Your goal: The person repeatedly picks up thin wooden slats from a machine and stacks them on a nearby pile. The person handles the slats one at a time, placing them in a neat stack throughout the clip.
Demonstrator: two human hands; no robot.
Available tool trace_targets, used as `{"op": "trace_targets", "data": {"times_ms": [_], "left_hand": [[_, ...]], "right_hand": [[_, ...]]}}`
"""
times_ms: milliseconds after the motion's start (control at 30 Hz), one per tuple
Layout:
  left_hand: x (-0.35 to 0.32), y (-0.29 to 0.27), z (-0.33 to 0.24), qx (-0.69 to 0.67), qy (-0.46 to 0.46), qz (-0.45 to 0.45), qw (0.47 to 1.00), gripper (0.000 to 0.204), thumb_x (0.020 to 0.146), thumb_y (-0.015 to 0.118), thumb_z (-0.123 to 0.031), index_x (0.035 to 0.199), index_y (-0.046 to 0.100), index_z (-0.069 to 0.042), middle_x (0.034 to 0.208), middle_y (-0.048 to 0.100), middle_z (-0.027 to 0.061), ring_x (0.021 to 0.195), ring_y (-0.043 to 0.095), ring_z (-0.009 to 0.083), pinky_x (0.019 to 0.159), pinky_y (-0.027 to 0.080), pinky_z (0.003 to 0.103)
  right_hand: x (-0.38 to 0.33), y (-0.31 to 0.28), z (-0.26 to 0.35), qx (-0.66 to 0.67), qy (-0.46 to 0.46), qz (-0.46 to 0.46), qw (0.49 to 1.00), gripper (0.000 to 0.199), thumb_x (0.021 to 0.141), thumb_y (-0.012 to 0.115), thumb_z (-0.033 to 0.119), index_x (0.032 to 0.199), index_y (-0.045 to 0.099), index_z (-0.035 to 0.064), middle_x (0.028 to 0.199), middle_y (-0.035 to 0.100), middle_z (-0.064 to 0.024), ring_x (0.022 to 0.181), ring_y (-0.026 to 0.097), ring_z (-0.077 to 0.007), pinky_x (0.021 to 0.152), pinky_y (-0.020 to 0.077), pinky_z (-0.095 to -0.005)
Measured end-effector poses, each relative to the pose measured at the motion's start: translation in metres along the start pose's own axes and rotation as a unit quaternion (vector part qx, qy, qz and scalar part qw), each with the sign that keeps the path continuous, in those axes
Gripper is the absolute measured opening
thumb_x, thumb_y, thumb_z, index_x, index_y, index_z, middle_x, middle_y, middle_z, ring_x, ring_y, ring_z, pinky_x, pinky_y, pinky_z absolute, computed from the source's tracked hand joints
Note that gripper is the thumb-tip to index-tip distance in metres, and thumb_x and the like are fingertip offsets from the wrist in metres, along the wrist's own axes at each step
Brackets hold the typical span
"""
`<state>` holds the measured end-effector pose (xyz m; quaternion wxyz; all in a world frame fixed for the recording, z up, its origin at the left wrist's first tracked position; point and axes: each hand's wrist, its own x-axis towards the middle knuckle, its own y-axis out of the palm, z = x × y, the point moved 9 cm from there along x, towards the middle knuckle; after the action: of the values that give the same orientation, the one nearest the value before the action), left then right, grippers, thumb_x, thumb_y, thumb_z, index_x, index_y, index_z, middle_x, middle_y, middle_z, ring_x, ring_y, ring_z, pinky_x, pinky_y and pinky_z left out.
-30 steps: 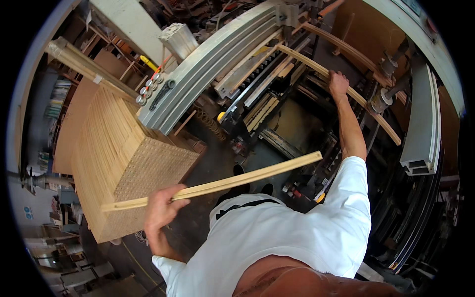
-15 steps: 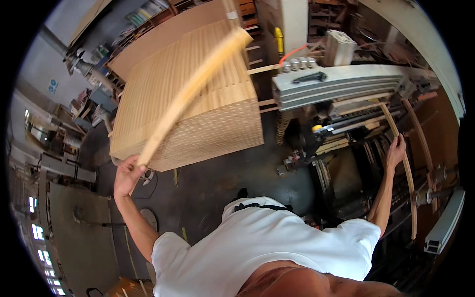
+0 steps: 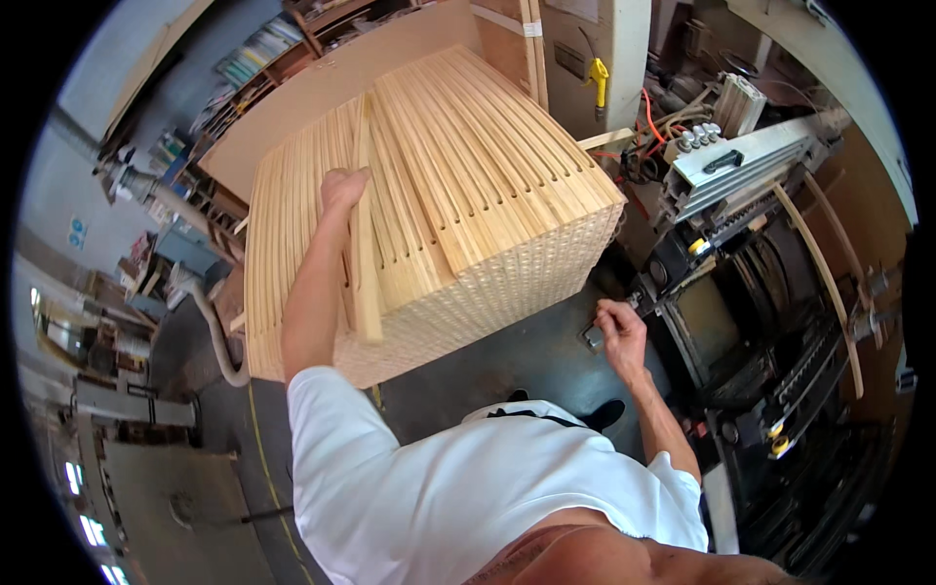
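Over stacked slats, left hand grips 1 strip; right hand curled.

Smooth, matt wooden strip

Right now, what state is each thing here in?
Left hand: closed on a wooden strip
Wooden strip: lengthwise over the stack
Stack: piled in layers
Right hand: curled, no strip in it
Yellow gun-shaped tool: hanging, nozzle down
Lone strip at right: apart from the stack
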<state>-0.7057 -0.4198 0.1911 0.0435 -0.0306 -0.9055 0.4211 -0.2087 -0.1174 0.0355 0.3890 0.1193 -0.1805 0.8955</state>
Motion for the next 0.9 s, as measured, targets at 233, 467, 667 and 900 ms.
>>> {"op": "trace_targets", "data": {"times_ms": [233, 467, 667, 900], "left_hand": [[0.064, 0.087, -0.049, 0.057, 0.031, 0.086, 0.994, 0.058, 0.085, 0.067, -0.046, 0.111, 0.07, 0.005, 0.11, 0.071, 0.0237, 0.109, 0.066, 0.0341, 0.095, 0.05, 0.041], [0.065, 0.095, -0.047, 0.0, 0.102, 0.116, 0.988, 0.062, 0.087, 0.066, -0.048, 0.122, 0.065, 0.003, 0.11, 0.071, 0.0221, 0.107, 0.068, 0.0333, 0.095, 0.05, 0.039], [-0.032, 0.038, -0.161, -0.012, 0.395, 0.003, 0.919, 0.053, 0.088, 0.069, -0.04, 0.122, 0.066, 0.0, 0.112, 0.071, 0.0165, 0.104, 0.068, 0.0243, 0.092, 0.05, 0.035], [-0.455, 0.055, -0.228, -0.168, 0.697, 0.302, 0.628, 0.023, 0.092, 0.066, -0.007, 0.113, 0.065, 0.001, 0.106, 0.068, 0.0123, 0.093, 0.065, 0.0202, 0.08, 0.053, 0.031]], "right_hand": [[-0.101, -0.022, -0.016, -0.09, 0.164, -0.117, 0.975, 0.013, 0.092, 0.064, 0.002, 0.104, 0.069, -0.0021, 0.085, 0.066, -0.0091, 0.077, 0.066, -0.0163, 0.071, 0.0527, -0.0288], [-0.203, -0.042, -0.025, -0.075, 0.275, -0.24, 0.928, 0.021, 0.095, 0.063, 0.009, 0.109, 0.069, -0.0045, 0.091, 0.068, -0.0089, 0.081, 0.067, -0.0153, 0.074, 0.0532, -0.0284], [-0.246, -0.035, 0.025, -0.02, 0.236, -0.315, 0.919, 0.017, 0.095, 0.064, 0.008, 0.106, 0.069, -0.0031, 0.09, 0.067, -0.0078, 0.082, 0.066, -0.0152, 0.075, 0.0524, -0.0281], [-0.326, -0.05, 0.15, -0.191, 0.15, -0.37, 0.896, 0.015, 0.091, 0.067, 0.006, 0.105, 0.069, 0.0018, 0.097, 0.068, -0.0118, 0.085, 0.066, -0.0221, 0.075, 0.0532, -0.0308]]}}
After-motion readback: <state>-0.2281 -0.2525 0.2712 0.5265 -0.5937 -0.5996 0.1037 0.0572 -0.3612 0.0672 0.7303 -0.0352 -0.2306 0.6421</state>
